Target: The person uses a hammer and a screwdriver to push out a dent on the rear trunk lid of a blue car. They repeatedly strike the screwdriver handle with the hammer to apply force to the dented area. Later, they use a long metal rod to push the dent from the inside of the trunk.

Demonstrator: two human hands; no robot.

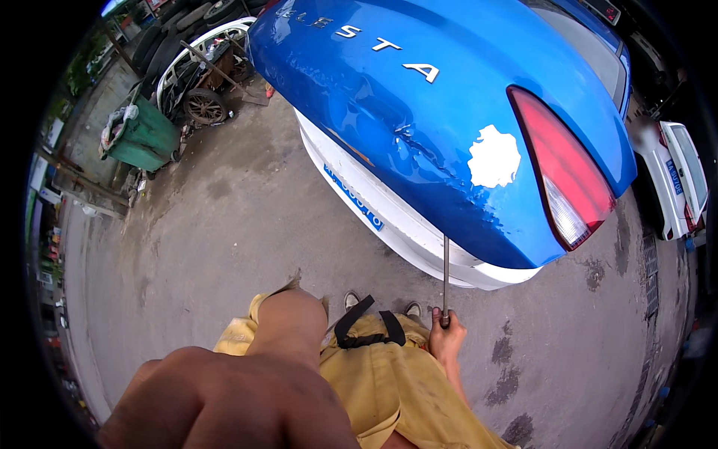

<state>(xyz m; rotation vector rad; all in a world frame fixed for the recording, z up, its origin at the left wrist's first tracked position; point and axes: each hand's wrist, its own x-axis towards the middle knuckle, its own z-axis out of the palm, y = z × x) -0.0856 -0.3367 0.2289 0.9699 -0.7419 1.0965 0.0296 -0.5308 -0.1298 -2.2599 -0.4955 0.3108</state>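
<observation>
My right hand point(447, 343) is closed round the lower end of a long thin metal rod point(446, 273). The rod stands nearly upright, and its upper end disappears behind the lower edge of a blue car trunk lid point(351, 82). Creased, chipped paint runs along the lid, with a bare white patch point(494, 156) beside the red tail light point(561, 161). Beneath the lid shows the white rear bumper point(419, 251). My left hand point(232, 400) is raised very close to the camera, knuckles up; its fingers run out of the picture at the bottom.
A green wheeled bin point(146, 135) with rubbish stands at the far left, near a cart wheel point(205, 106) and piled tyres point(153, 45). Farther right is a white car point(677, 179) by a drain grate point(651, 277). Dark stains mark the concrete ground point(209, 224).
</observation>
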